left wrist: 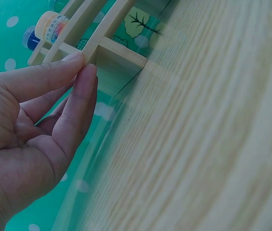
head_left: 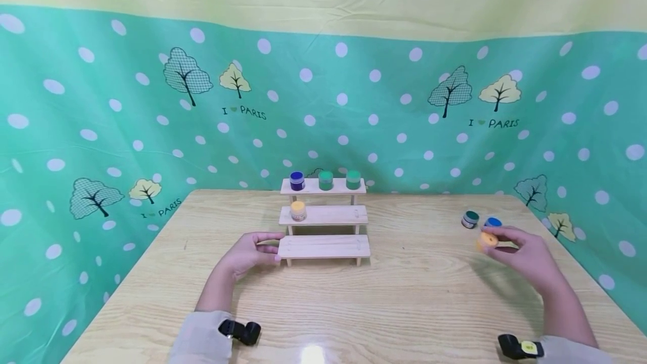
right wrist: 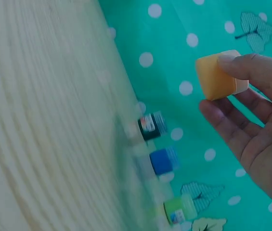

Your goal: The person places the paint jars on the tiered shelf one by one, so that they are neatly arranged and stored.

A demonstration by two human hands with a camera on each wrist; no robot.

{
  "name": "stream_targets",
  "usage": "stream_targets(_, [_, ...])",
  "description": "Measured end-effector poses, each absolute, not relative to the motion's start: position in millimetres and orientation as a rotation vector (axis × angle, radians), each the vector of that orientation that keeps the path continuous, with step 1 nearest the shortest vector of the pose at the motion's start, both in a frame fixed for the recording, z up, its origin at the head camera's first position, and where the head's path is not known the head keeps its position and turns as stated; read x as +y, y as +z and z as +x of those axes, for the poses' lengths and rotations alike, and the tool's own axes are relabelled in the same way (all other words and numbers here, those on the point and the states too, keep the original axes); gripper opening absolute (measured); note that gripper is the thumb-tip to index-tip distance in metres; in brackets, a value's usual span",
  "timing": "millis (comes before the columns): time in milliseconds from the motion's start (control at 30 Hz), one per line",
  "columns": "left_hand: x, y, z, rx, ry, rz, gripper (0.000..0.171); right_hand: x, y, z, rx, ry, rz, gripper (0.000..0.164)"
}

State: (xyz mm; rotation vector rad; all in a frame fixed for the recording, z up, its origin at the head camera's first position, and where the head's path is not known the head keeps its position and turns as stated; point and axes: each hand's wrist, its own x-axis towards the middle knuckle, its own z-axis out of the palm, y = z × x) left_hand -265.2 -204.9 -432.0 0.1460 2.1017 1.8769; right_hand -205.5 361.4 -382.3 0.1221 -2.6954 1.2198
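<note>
The right hand (head_left: pixel 523 254) holds an orange jar (head_left: pixel 487 241) above the desk (head_left: pixel 404 302), near its right edge, thumb and fingers parted just the jar's width. The left hand (head_left: pixel 247 253) pinches the left end of the wooden stand's lowest step (head_left: pixel 324 246), fingertips nearly together. A dark green jar (head_left: pixel 470 219) and a blue jar (head_left: pixel 492 222) sit towards the desk's far right corner. The orange jar is probably light and stiff (perhaps slippery, being smooth), so opposite sides seem the best hold.

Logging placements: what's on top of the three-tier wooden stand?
Top tier: blue paint jar, two green paint jars; middle tier: orange paint jar. Beneath them, the tiers are covered.
</note>
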Motion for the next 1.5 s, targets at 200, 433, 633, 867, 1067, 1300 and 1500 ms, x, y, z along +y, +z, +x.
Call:
stream_targets(200, [-206.6,-431.7,-264.5,2.114,1.863,0.139,0.060,346.1,-378.4,-204.9,-2.665,1.282,0.201,0.051])
stream_targets(433, [-207.5,-430.2,-263.1,2.102,1.877,0.152,0.061,330.9,-372.9,-206.0,-2.639,1.324,0.296,0.048])
stream_targets(633, [-206.9,-430.6,-264.6,2.113,1.864,0.168,0.060,320.0,-369.7,-203.9,-2.617,1.335,0.334,0.047])
stream_targets(867, [-206.3,-432.0,-266.4,2.114,1.865,0.147,0.060,305.3,-368.3,-204.4,-2.550,1.317,0.469,0.041])
stream_targets(1067, [-204.2,-429.8,-265.0,2.095,1.872,0.167,0.062,294.0,-365.2,-204.3,-2.526,1.297,0.558,0.037])
stream_targets(1300, [-204.2,-428.9,-264.8,2.085,1.884,0.157,0.062,281.8,-366.4,-205.2,-2.522,1.295,0.601,0.037])
stream_targets(1500, [-204.6,-429.4,-265.0,2.082,1.889,0.157,0.062,269.6,-367.8,-207.8,-2.537,1.299,0.632,0.036])
